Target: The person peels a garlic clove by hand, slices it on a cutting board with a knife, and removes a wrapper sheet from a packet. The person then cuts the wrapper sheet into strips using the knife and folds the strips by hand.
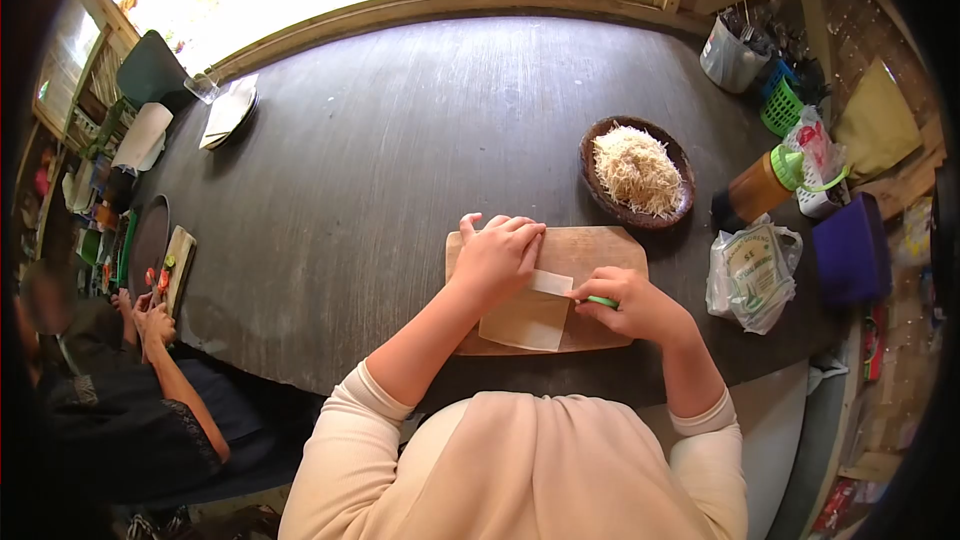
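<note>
A stack of thin square pale wrapper sheets [522, 324] lies on a wooden cutting board [610, 252] in front of me. My left hand [497, 258] rests on the board at the stack's far edge, pressing down with its fingers stretched out and its thumb apart. My right hand [625, 302] is closed around the green handle of a knife [602, 301], at the right side of the sheets. A paler strip [551, 283] shows between both hands; most of the knife's blade cannot be made out.
Beyond the board stands a dark bowl [588, 180] of pale shreds. To the right are a plastic bag [752, 275], a green-capped bottle [757, 187] and a purple container [853, 248]. At left, another person's hands [153, 325] work near a narrow board [180, 268] with red pieces.
</note>
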`<state>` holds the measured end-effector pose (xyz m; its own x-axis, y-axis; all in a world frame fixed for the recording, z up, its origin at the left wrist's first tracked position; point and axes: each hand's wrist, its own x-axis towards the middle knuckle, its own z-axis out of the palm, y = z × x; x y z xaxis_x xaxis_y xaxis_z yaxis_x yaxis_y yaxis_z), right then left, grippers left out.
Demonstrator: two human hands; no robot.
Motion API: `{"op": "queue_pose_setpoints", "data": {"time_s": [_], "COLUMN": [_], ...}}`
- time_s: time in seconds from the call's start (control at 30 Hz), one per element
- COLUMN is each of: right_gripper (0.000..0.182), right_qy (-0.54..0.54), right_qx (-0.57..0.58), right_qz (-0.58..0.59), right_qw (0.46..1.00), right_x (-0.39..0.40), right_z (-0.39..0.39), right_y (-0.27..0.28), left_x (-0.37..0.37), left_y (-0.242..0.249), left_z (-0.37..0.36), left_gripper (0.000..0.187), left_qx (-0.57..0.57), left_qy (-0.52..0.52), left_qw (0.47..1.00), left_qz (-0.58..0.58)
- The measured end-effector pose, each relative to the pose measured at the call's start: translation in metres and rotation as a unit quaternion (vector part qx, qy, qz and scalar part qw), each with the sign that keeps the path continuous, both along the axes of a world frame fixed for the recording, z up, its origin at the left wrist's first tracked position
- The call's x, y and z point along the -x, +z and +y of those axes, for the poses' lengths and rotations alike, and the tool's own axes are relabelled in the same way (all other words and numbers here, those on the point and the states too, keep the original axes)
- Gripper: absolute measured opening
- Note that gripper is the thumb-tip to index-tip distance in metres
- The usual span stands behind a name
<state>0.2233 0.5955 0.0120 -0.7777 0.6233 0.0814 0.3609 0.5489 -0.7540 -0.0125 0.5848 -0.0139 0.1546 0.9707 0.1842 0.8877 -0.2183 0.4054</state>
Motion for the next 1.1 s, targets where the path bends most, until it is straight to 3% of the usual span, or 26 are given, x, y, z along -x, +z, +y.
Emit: {"op": "queue_pose_setpoints", "data": {"time_s": [0.97, 1.1], "right_gripper": [0.018, 0.018], "right_qy": [0.004, 0.011], "right_qx": [-0.027, -0.059], "right_qz": [0.014, 0.008], "right_qw": [1.000, 0.998], "right_x": [-0.001, -0.001], "right_z": [0.005, -0.001], "right_y": [-0.003, -0.001], "left_x": [0.000, 0.013], "left_y": [0.005, 0.011], "left_z": [0.009, 0.003], "left_gripper": [0.022, 0.019], "left_qx": [0.028, -0.053], "left_qy": [0.002, 0.010], "left_qw": [1.000, 0.995], "left_qz": [-0.005, -0.079]}}
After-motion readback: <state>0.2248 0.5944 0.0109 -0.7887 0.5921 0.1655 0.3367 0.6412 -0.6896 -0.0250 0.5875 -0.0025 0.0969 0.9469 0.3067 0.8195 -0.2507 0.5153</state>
